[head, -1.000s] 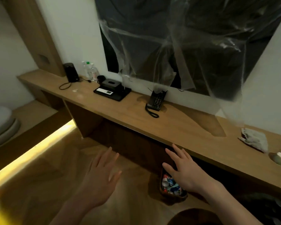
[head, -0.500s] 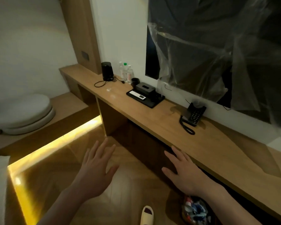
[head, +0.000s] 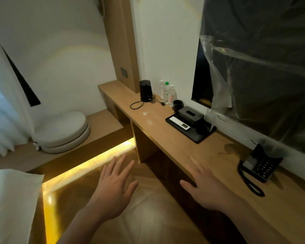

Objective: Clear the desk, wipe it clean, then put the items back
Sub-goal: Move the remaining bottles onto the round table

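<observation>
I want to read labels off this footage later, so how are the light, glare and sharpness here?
Head view: dim overall; the main warm glow comes from a light strip under the platform, reflecting on the floor. The plastic sheet shows pale glare streaks. The bottles are too small and soft to read; wide-angle bending curves the desk edge.

Two bare forearms, no sleeves, left hand (head: 115, 188) and right hand (head: 203, 189), unadorned fingers (head: 123, 164)

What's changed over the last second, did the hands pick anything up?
No. The view swung left along the desk, so the cloth and cup left the view. Left hand and right hand stay open and empty; the phone, tray and kettle sit unmoved.
</observation>
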`<state>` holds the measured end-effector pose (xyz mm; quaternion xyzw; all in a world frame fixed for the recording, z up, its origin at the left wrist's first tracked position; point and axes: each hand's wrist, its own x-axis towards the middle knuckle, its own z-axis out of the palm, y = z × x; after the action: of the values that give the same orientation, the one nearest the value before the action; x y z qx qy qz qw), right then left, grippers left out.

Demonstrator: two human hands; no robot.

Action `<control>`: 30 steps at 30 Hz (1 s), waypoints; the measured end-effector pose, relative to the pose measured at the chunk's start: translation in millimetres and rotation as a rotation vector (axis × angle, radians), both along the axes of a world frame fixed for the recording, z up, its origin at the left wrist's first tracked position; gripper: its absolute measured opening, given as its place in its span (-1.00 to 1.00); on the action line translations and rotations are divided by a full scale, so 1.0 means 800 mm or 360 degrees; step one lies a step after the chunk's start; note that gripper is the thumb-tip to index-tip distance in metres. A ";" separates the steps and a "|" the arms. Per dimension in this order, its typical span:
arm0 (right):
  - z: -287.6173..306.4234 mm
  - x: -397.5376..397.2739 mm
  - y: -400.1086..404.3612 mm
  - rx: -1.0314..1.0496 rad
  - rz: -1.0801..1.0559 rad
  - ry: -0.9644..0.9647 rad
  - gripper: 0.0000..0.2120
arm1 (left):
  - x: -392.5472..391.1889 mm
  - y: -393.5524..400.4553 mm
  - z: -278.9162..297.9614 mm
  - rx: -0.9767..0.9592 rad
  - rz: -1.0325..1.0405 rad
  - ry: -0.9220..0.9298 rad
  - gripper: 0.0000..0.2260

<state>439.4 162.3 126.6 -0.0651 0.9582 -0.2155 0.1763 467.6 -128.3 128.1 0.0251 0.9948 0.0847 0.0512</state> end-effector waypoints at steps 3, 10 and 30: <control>-0.004 -0.052 -0.013 -0.0038 0.0072 -0.0026 -0.32 | -0.030 -0.009 -0.001 0.0015 0.0037 -0.0064 -0.22; -0.006 -0.153 -0.047 -0.0076 0.0236 -0.0022 -0.32 | -0.113 -0.041 -0.003 0.0019 0.0181 -0.0088 -0.29; 0.000 -0.435 -0.180 0.0057 -0.0111 -0.0077 -0.31 | -0.502 -0.191 0.004 0.0134 -0.0315 0.0041 -0.43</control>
<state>91.4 18.2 126.9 -0.0232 0.9591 -0.2058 0.1928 66.4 -280.7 131.7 0.1266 0.9835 0.1207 0.0455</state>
